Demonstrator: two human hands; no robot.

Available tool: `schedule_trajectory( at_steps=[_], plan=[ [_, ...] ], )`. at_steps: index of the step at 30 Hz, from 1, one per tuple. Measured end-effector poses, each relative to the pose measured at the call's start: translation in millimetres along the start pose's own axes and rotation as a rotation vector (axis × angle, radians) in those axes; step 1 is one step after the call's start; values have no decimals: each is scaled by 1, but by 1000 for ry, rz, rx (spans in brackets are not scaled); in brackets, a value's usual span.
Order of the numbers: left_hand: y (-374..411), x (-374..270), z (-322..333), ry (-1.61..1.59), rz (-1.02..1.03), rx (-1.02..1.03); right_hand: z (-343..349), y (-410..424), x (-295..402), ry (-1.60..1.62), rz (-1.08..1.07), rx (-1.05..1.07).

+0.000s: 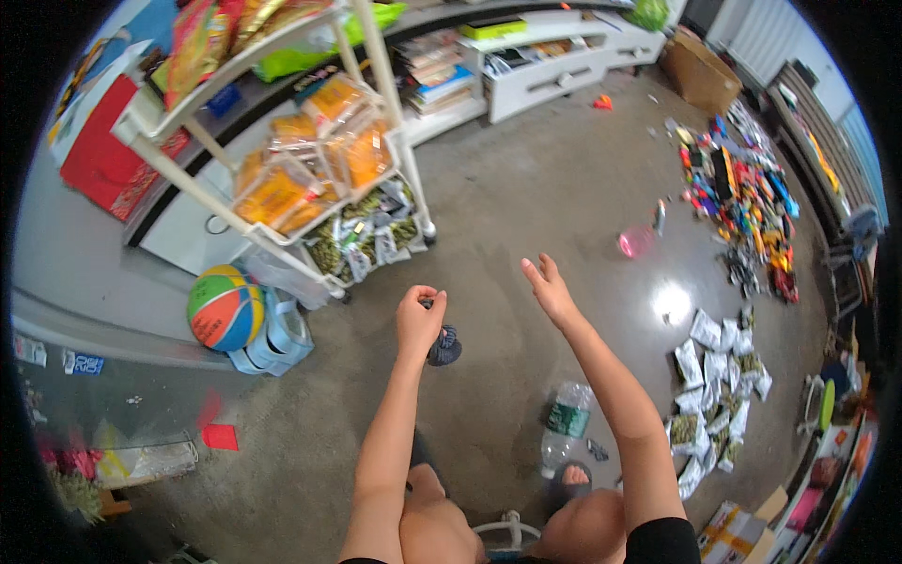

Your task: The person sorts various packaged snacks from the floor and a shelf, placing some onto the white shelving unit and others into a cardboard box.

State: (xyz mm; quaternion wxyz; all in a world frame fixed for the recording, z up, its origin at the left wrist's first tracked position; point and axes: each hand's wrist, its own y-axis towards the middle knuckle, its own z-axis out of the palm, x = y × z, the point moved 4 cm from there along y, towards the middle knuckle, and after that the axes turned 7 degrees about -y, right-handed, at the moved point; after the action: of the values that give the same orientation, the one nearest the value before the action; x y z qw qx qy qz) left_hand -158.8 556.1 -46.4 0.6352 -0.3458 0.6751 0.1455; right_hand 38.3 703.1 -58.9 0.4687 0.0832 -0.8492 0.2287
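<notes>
My left hand (421, 317) is pinched around a small dark object (427, 303), mostly hidden by the fingers. Just below that wrist shows a dark, ribbed item (445, 347); whether it joins the piece in the fingers I cannot tell. My right hand (551, 292) is held out over the floor with its fingers apart and nothing in it. A large transparent plastic bottle (567, 426) with a green label lies by my right foot. Beside it is a small dark piece (597, 450).
A white rolling cart (232, 220) holds orange packets and silvery-green packets. Next to it are a multicoloured basketball (225, 308) and a light-blue bag (282, 342). Silvery packets (715, 366), a toy heap (740, 190) and a pink cup-like item (635, 241) lie rightward. White drawers (539, 88) stand behind.
</notes>
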Motion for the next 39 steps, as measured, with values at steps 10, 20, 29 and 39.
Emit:
schedule_trajectory(
  at_steps=[10,20,29,39],
  plan=[
    [-92,109,130,108,-499,692,-65,-120,-173,-603,-255,16],
    [-108,161,144,381,-575,941,-53,-185,-212,-1328,-671,388],
    [-102,177,109,267,-676,894,-37,-148,-205,-1234,-684,280],
    [-65,141,52,236,-582,590,-17,-90,-180,-862,-278,94]
  ],
)
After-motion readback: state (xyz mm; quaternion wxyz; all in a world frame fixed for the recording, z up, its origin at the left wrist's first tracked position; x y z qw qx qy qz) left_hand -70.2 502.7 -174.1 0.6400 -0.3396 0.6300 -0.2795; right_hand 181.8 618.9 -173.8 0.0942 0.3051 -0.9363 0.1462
